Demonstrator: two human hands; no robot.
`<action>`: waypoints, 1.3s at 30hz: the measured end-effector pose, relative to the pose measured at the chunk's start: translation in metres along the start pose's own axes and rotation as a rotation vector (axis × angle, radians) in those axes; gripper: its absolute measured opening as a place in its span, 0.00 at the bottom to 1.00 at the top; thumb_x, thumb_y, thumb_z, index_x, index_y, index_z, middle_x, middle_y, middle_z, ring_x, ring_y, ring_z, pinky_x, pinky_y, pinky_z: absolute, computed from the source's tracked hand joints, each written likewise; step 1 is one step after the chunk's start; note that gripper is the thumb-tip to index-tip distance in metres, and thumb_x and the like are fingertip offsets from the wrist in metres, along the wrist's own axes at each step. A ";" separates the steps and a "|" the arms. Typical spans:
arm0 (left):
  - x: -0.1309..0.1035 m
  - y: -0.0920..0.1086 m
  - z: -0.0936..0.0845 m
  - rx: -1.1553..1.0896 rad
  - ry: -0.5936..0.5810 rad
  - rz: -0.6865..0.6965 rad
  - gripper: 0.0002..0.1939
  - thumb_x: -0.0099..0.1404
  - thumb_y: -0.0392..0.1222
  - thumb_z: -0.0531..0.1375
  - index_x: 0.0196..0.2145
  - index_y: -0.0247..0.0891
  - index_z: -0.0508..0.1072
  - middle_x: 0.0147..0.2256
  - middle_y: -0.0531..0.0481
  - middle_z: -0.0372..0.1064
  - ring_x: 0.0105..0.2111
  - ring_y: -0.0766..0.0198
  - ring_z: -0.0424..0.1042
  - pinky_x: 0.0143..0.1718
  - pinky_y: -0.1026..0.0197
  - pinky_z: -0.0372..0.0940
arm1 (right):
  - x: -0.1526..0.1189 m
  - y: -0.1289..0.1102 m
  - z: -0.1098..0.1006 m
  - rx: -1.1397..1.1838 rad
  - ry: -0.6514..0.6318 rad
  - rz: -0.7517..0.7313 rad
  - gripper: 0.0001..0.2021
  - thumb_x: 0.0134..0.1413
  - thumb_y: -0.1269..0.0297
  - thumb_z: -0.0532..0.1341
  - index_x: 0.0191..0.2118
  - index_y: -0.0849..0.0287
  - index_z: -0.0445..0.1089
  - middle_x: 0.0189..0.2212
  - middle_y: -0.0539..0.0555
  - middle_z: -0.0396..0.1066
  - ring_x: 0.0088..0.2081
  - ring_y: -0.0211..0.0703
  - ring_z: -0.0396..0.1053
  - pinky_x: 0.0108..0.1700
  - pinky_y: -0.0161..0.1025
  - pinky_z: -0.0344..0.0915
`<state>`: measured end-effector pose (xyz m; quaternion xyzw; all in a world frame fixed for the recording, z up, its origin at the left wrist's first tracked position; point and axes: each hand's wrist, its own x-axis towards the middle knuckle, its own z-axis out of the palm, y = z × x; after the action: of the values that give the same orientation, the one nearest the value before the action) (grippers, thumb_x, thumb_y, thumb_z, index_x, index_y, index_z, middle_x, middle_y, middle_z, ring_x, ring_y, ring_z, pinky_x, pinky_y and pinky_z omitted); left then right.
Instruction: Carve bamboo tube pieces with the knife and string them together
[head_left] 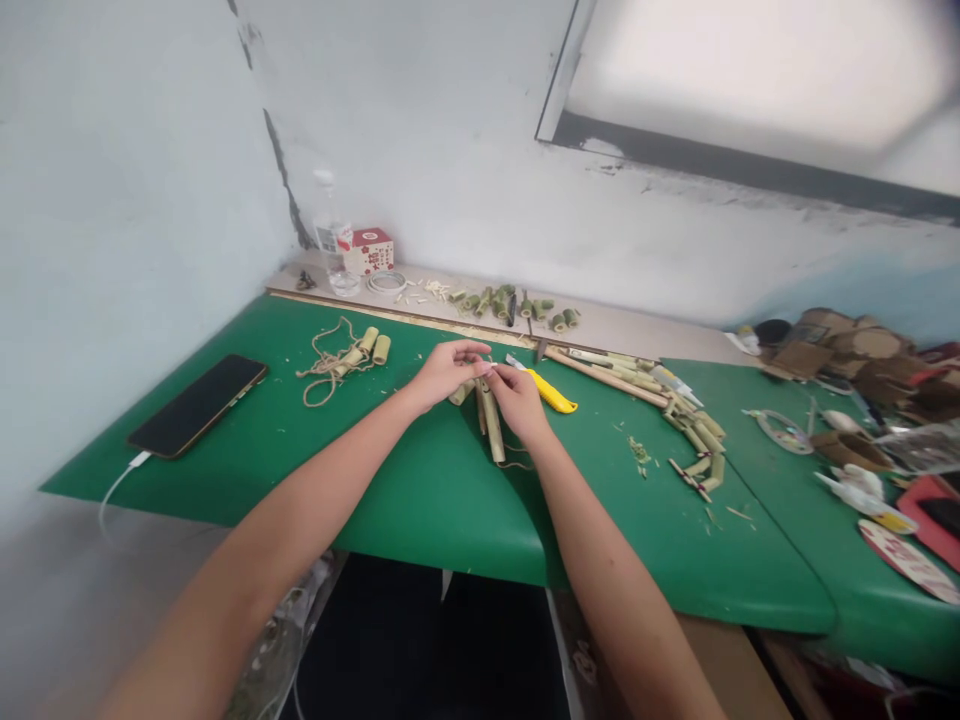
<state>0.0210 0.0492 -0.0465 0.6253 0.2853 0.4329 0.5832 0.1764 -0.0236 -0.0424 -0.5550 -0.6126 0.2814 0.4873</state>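
Both my hands meet above the green table over a small bundle of bamboo pieces [492, 425] with thin cord. My left hand [448, 370] bends its fingers around the top of the bundle; its fingertips pinch there, on something too small to make out. My right hand [517, 395] pinches at the same spot, close to the cord, and what lies between its fingertips is hidden. A loop of cord [517, 464] hangs at the bundle's lower right. Just beyond my right hand lies a yellow utility knife [553, 391].
A phone [199, 405] with a cable lies left. Corded bamboo tubes [367, 342] sit behind my left hand. A hammer [600, 374] and linked bamboo pieces [701, 440] lie right. A bottle [337, 245], red-white box [373, 252] and cut bamboo [499, 300] stand along the wall.
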 end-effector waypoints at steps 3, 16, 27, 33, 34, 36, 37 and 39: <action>-0.001 0.002 -0.001 0.002 -0.011 -0.037 0.13 0.60 0.39 0.72 0.43 0.34 0.84 0.38 0.43 0.82 0.37 0.62 0.78 0.41 0.59 0.72 | -0.001 0.000 0.000 -0.030 -0.016 -0.015 0.23 0.63 0.42 0.61 0.29 0.56 0.76 0.24 0.50 0.68 0.30 0.44 0.61 0.34 0.40 0.56; -0.001 0.000 0.001 0.088 0.013 0.071 0.04 0.64 0.39 0.69 0.35 0.36 0.80 0.34 0.48 0.79 0.35 0.64 0.76 0.42 0.60 0.71 | 0.000 0.000 0.000 0.039 -0.035 0.021 0.23 0.60 0.41 0.62 0.34 0.58 0.80 0.24 0.50 0.69 0.30 0.43 0.62 0.35 0.41 0.58; 0.001 -0.007 0.000 0.167 0.007 0.101 0.04 0.66 0.40 0.66 0.37 0.37 0.79 0.33 0.49 0.77 0.32 0.66 0.73 0.34 0.63 0.68 | 0.001 0.005 0.000 0.238 -0.015 0.191 0.20 0.48 0.44 0.71 0.38 0.56 0.81 0.28 0.52 0.74 0.30 0.43 0.67 0.35 0.42 0.64; 0.001 -0.008 0.001 0.195 0.042 0.101 0.04 0.66 0.39 0.66 0.37 0.37 0.78 0.33 0.50 0.76 0.30 0.68 0.71 0.32 0.65 0.67 | 0.002 0.004 -0.001 0.257 -0.001 0.212 0.20 0.47 0.45 0.71 0.37 0.57 0.81 0.27 0.52 0.76 0.29 0.42 0.67 0.34 0.41 0.65; 0.001 -0.009 0.002 0.198 0.045 0.101 0.04 0.67 0.39 0.66 0.37 0.37 0.78 0.33 0.50 0.75 0.30 0.68 0.71 0.32 0.65 0.66 | 0.002 0.004 -0.001 0.259 0.003 0.214 0.20 0.46 0.46 0.72 0.38 0.57 0.81 0.27 0.52 0.76 0.28 0.42 0.67 0.33 0.41 0.65; 0.000 -0.009 0.002 0.200 0.042 0.103 0.03 0.67 0.39 0.65 0.37 0.36 0.78 0.33 0.50 0.75 0.30 0.67 0.71 0.32 0.65 0.66 | 0.002 0.004 -0.001 0.260 0.010 0.222 0.19 0.45 0.47 0.72 0.38 0.57 0.81 0.26 0.52 0.76 0.28 0.42 0.67 0.32 0.41 0.66; 0.000 -0.008 0.002 0.198 0.037 0.103 0.03 0.67 0.39 0.65 0.37 0.36 0.77 0.33 0.50 0.75 0.30 0.67 0.72 0.33 0.64 0.67 | 0.002 0.005 -0.001 0.262 0.012 0.228 0.19 0.45 0.47 0.72 0.38 0.57 0.81 0.26 0.52 0.76 0.27 0.41 0.68 0.32 0.41 0.66; 0.000 -0.008 0.002 0.198 0.027 0.102 0.03 0.67 0.39 0.65 0.36 0.37 0.77 0.32 0.51 0.75 0.30 0.67 0.72 0.34 0.64 0.67 | 0.002 0.005 -0.002 0.268 0.022 0.238 0.18 0.45 0.48 0.72 0.37 0.57 0.81 0.26 0.52 0.77 0.28 0.42 0.69 0.32 0.40 0.67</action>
<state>0.0237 0.0494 -0.0542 0.6877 0.3023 0.4402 0.4919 0.1802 -0.0209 -0.0459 -0.5566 -0.4943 0.4101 0.5269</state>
